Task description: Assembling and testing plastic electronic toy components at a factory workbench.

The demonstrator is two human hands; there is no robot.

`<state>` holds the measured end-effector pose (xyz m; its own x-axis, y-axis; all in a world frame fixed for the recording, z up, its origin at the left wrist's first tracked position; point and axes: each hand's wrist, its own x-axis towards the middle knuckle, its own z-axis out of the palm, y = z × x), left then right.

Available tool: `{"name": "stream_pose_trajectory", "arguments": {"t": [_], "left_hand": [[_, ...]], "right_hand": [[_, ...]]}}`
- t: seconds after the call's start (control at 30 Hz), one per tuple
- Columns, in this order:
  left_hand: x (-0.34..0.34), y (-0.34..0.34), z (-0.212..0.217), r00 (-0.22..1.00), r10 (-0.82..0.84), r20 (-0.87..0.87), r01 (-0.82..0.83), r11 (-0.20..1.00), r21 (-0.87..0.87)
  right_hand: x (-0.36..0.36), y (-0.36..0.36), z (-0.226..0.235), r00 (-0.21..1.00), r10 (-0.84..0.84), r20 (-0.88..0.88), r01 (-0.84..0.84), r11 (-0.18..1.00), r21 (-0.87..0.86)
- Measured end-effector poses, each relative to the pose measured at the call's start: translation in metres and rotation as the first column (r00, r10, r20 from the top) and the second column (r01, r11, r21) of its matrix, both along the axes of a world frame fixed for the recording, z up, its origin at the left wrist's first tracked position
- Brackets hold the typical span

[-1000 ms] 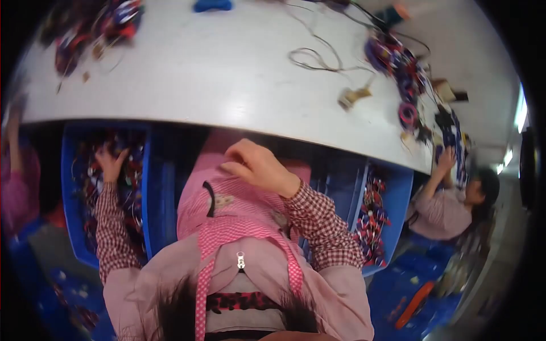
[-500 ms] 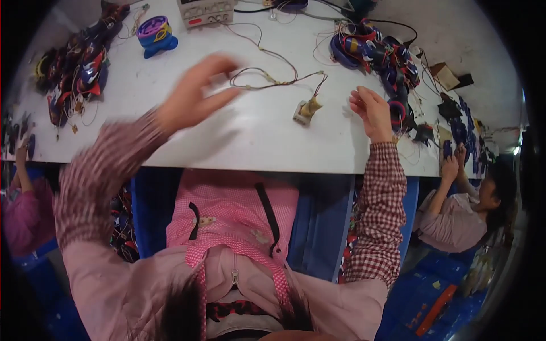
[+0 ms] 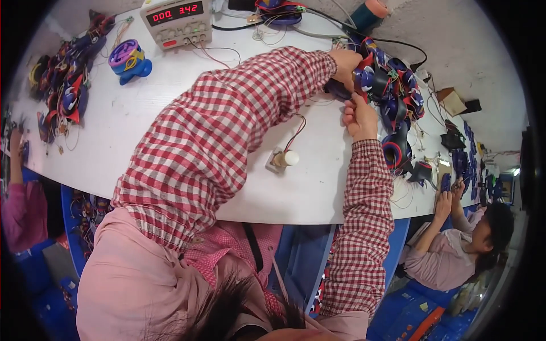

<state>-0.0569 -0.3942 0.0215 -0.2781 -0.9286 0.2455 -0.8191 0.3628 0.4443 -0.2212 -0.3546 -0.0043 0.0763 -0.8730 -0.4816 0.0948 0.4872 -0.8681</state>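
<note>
My left hand (image 3: 345,65) reaches across to the right side of the table, bent over the near edge of a pile of wired dark-blue plastic parts (image 3: 372,79). Its fingers curl around a dark-blue part (image 3: 339,89), mostly covered by the hand. Just below it, my right hand (image 3: 362,118) is closed, fingertips pinched near the same spot; what they hold, if anything, is hidden. On the table between my arms stands a small block with a pale round top (image 3: 281,159), two thin wires rising from it. My left sleeve covers part of those wires.
A power supply with a lit red display (image 3: 177,23) stands at the back. Left of it sits a blue and purple round piece (image 3: 128,59). Another wired pile (image 3: 68,85) lies at far left. Co-workers sit at both sides; the right one's hands (image 3: 449,199) are working.
My left hand has swung from the middle of the table to the right-hand pile and closed around a dark-blue part. My right hand has moved slightly left, and my view has shifted.
</note>
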Motion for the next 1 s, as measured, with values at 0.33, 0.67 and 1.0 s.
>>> {"name": "stream_pose_trajectory", "arguments": {"t": [0.33, 0.67, 1.0], "left_hand": [[0.048, 0.059, 0.088, 0.482, -0.151, -0.863, 0.229, 0.972, -0.042], [0.097, 0.179, 0.219, 0.174, -0.266, -0.948, -0.064, 0.958, -0.281], [0.127, 0.430, 0.214, 0.668, -0.145, -0.730, -0.072, 0.963, -0.258]], "right_hand": [[-0.053, 0.035, 0.059, 0.979, 0.187, -0.085, -0.204, 0.941, -0.271], [-0.104, 0.071, 0.143, 0.982, 0.145, 0.122, -0.063, 0.856, -0.513], [-0.020, 0.266, 0.109, 0.808, 0.553, 0.201, -0.503, 0.827, -0.253]]}}
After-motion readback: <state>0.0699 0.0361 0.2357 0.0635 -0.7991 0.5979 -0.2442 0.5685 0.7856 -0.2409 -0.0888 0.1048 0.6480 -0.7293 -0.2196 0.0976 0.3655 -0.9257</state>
